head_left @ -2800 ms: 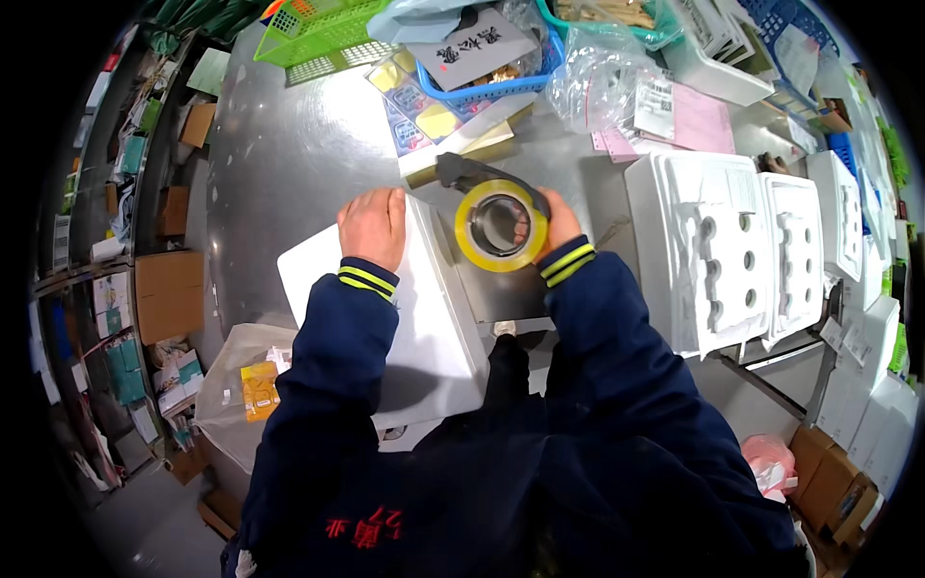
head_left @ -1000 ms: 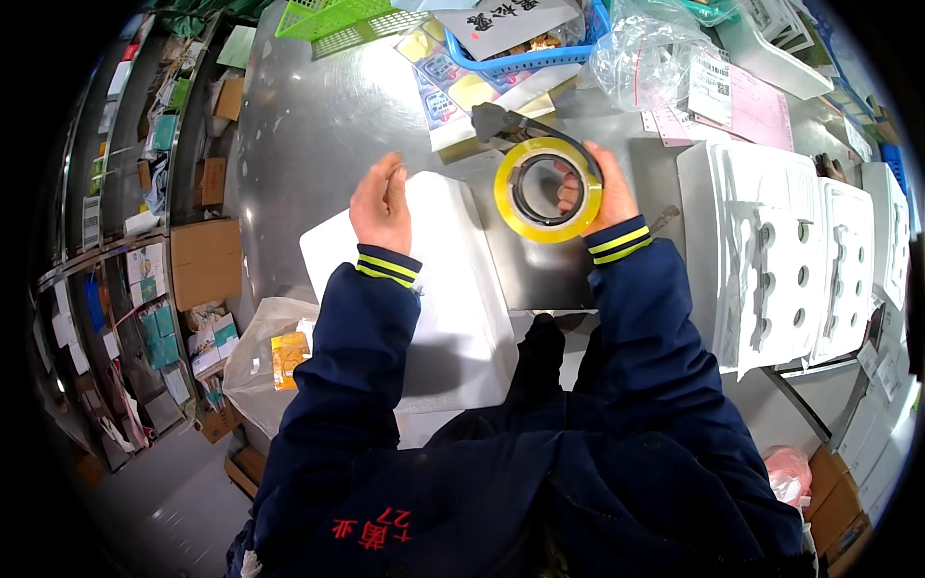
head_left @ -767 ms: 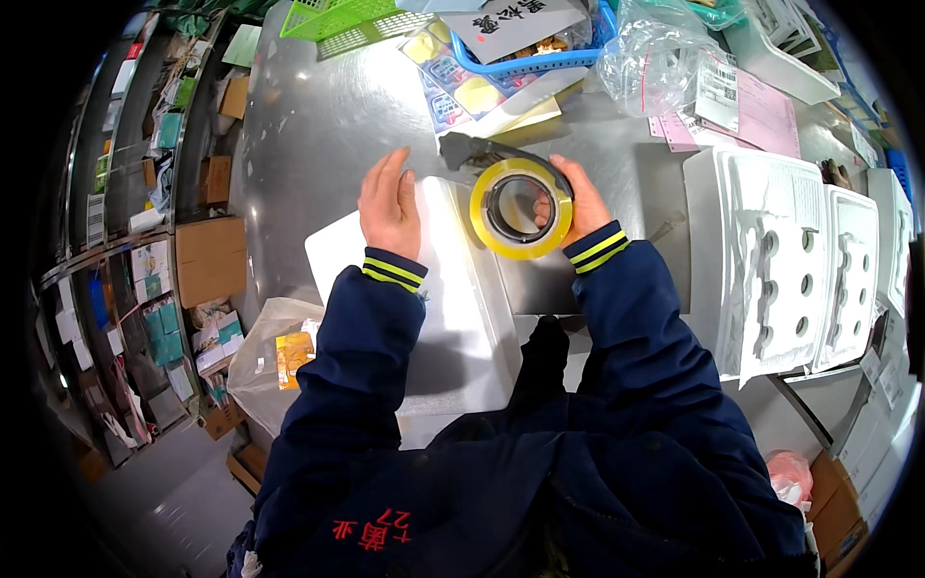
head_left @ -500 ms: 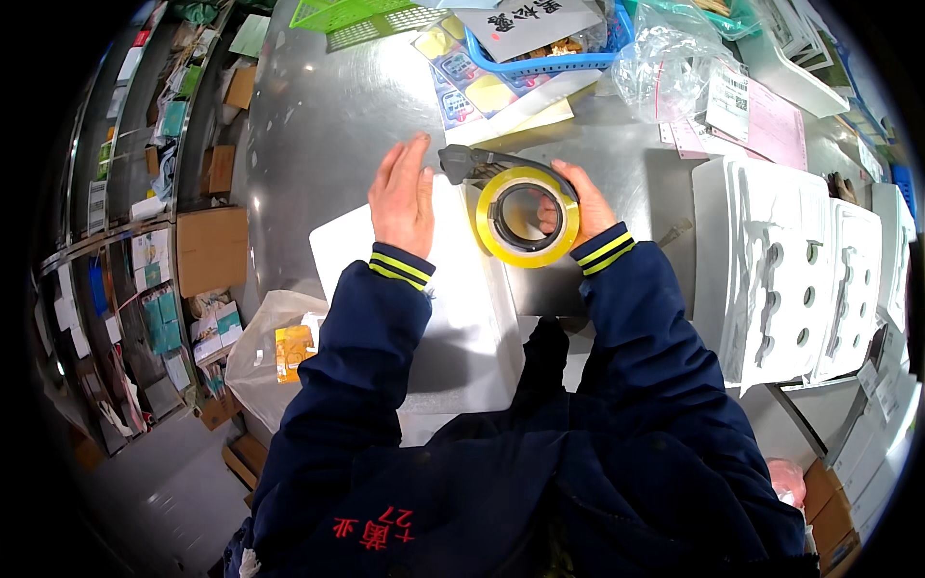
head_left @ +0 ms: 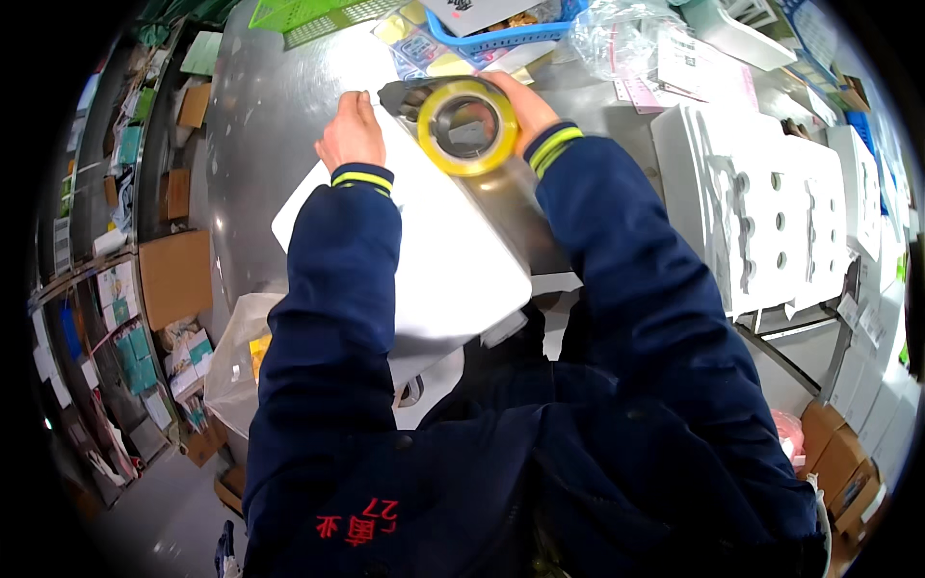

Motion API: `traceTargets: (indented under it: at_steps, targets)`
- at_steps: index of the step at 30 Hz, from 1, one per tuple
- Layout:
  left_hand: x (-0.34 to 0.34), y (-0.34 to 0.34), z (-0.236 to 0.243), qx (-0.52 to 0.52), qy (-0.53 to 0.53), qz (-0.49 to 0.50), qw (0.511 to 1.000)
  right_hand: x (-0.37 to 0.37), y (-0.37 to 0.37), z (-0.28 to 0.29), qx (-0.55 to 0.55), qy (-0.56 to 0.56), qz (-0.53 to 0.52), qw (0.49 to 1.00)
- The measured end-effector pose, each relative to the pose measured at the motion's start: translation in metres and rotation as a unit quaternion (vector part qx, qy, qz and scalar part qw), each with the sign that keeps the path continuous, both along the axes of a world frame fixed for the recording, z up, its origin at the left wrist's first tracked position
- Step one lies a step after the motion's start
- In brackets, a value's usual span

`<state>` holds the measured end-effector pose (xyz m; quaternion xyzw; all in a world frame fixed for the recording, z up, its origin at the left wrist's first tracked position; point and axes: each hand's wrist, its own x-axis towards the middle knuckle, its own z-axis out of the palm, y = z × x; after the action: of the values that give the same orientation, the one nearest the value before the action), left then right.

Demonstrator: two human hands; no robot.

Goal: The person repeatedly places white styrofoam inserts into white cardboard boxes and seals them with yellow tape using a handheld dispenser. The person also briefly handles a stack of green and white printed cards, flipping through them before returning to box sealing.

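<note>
My right hand (head_left: pixel 525 108) grips a black tape dispenser (head_left: pixel 405 96) that carries a wide roll of yellowish packing tape (head_left: pixel 468 167). The dispenser's head points left, above the far end of a white box (head_left: pixel 453 250), which looks like foam. Close by, my left hand (head_left: pixel 351 135) is closed at the box's far left part, its fingers curled and pressed together. Whatever may be between those fingers is hidden. The box lies at a slant in front of me, partly under my left forearm.
A steel table (head_left: pixel 279 125) bears a green basket (head_left: pixel 318 21), a blue basket (head_left: pixel 506 40) and clear plastic bags (head_left: pixel 617 43) at the back. White foam trays with holes (head_left: pixel 713 212) stand on the right. Shelves with cartons (head_left: pixel 176 275) line the left, beside a clear bag (head_left: pixel 236 361).
My left hand has gone from stretched fingers to curled ones. The dispenser has moved left and away with my right hand, and the box has turned, its near end swinging right.
</note>
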<state>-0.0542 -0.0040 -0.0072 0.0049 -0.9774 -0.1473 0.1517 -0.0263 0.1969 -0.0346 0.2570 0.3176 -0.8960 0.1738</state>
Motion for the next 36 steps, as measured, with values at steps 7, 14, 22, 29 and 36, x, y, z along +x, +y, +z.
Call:
traceTargets:
  at_steps: [7,14,22,29,36]
  targets:
    - [0.151,0.043,-0.009,0.036,-0.058,-0.125,0.990,-0.012,0.011,-0.026,-0.067,-0.027,0.027,0.997]
    - [0.183,0.073,0.003,-0.102,-0.078,-0.150,0.980,0.013,0.025,-0.018,-0.135,-0.012,0.014,0.991]
    - [0.186,0.055,-0.017,-0.069,-0.028,-0.166,0.983,0.272,0.073,-0.047,-0.147,-0.052,-0.019,0.988]
    - [0.181,0.063,-0.012,-0.074,0.003,-0.181,0.981,0.336,0.057,-0.041,-0.159,-0.040,-0.082,0.983]
    - [0.085,0.033,0.006,-0.275,0.024,-0.430,0.860,0.339,0.043,-0.030,-0.145,-0.010,-0.128,0.981]
